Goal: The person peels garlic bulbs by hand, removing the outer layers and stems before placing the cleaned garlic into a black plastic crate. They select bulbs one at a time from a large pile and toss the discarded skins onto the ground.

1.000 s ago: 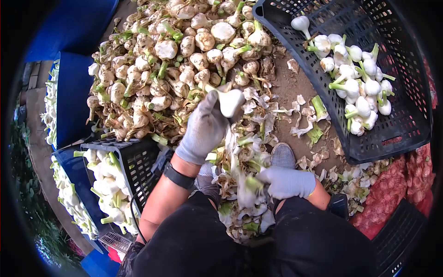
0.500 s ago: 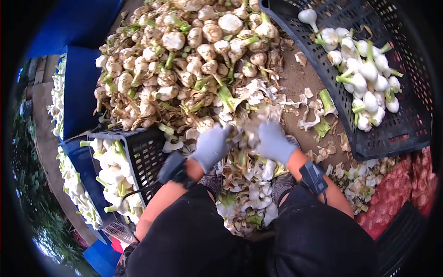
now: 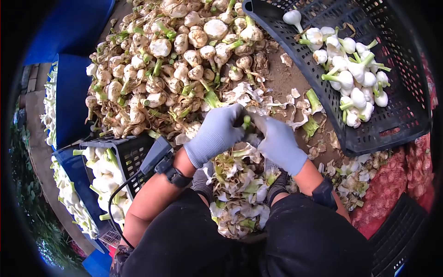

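My left hand, in a pale grey knit glove, is closed around a garlic bulb. Only the bulb's cut green stem shows clearly between my hands; the rest is hidden by the fingers. From the other side my right hand, gloved alike, has its fingers pressed against the same bulb. Under both hands, between my feet, lies a heap of papery garlic skins. Just beyond them rises a large pile of unpeeled, soil-stained garlic.
A black slatted crate at the right holds clean white garlic. At the left stand another black crate of white garlic and blue tubs. Red mesh sacks lie at the lower right.
Both hands have come up closer to me and drawn together around the bulb, whose green stem now shows. Earlier they were lower and blurred. The view has shifted slightly.
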{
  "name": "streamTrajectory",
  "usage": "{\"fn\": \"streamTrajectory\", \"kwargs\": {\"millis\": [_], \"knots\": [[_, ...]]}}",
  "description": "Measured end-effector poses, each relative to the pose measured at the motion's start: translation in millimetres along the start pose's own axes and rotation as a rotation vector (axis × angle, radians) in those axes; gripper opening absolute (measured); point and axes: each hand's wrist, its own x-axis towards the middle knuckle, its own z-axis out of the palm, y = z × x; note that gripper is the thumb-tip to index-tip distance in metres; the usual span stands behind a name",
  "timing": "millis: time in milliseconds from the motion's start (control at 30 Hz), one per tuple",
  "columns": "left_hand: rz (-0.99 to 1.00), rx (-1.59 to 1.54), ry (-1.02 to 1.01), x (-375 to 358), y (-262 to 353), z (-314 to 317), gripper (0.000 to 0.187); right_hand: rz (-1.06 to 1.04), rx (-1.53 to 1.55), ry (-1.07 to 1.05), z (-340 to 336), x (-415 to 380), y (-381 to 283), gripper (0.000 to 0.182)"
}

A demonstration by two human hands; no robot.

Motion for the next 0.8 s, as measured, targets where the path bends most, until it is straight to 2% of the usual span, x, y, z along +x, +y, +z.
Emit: {"fn": "streamTrajectory", "kwargs": {"millis": [67, 100, 167, 200, 233, 267, 300, 367, 433, 500, 567, 633, 700, 733, 767, 800], "knots": [[-0.196, -0.813, -0.015, 0, -8, 2, 0.022, 0.161, 0.245, -0.091, 6, 7, 12, 0.03], [-0.217, -1.161, 0.022, -7, -7, -1, 0.035, 0.156, 0.244, -0.089, 7, 9, 16, 0.03], [-0.195, -1.177, 0.149, -10, -11, 13, 0.051, 0.61, 1.037, -0.141, 13, 9, 22, 0.026], [-0.006, -0.719, 0.23, -10, -10, 18, 0.054, 0.589, 1.112, -0.051, 13, 6, 13, 0.027], [0.173, -0.253, 0.299, -10, -9, 21, 0.056, 0.589, 1.114, -0.058, 16, 6, 15, 0.027], [0.209, -0.286, 0.189, -10, -9, 21, 0.058, 0.595, 1.235, -0.048, 22, 6, 18, 0.027], [0.106, -0.418, 0.171, -8, -6, 25, 0.055, 0.603, 1.357, -0.035, 23, 6, 16, 0.027], [-0.035, -0.412, 0.135, -9, -3, 20, 0.053, 0.596, 1.358, -0.024, 18, 5, 13, 0.03], [-0.048, -0.368, 0.123, -10, 4, 14, 0.053, 0.485, 1.214, -0.034, 13, 7, 10, 0.031], [-0.07, -0.325, 0.111, -11, 2, 18, 0.054, 0.533, 1.198, -0.015, 6, 11, 6, 0.031], [-0.068, -0.773, 0.168, -12, -10, 30, 0.057, 0.555, 1.13, -0.088, -1, 12, 0, 0.027], [-0.043, -0.802, 0.187, -16, -10, 25, 0.06, 0.558, 1.09, -0.095, -5, 13, -9, 0.024], [-0.178, -0.983, 0.119, -18, -11, 20, 0.059, 0.553, 1.076, -0.127, -7, 12, -10, 0.021], [-0.089, -1.007, 0.163, -18, -14, 26, 0.059, 0.548, 1.082, -0.123, -8, 12, -10, 0.018], [-0.09, -1.007, 0.163, -20, -17, 25, 0.059, 0.548, 1.083, -0.124, -8, 12, -10, 0.018], [-0.161, -1.186, 0.065, -22, -18, 21, 0.059, 0.533, 1.0, -0.12, -7, 13, -9, 0.016]]}}
